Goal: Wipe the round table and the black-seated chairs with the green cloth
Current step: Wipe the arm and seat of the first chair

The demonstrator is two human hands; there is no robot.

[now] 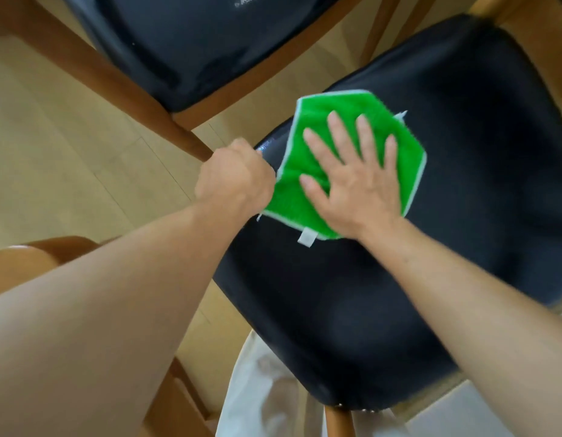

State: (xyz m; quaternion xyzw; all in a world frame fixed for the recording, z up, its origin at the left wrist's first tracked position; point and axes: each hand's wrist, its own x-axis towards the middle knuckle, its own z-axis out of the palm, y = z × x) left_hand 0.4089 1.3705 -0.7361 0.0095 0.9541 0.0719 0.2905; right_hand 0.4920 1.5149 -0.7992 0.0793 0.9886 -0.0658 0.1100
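Green cloth [349,159], white tag unreadable, lies under the flat right hand [355,178].

**Materials and finishes around the chair seat**

The green cloth [320,171] is a nubbly, fuzzy fabric, matt, bound with a pale smooth hem and carrying a small white fabric tag [307,238]. The near chair seat [399,279] looks like black leather or vinyl, smooth with a soft sheen, glossiest at its corner. The second chair seat [179,48] has the same black, faintly shiny covering. The chair frames [122,86] are warm brown wood with a smooth finish. The floor [52,159] is pale wood-look planking, satin.
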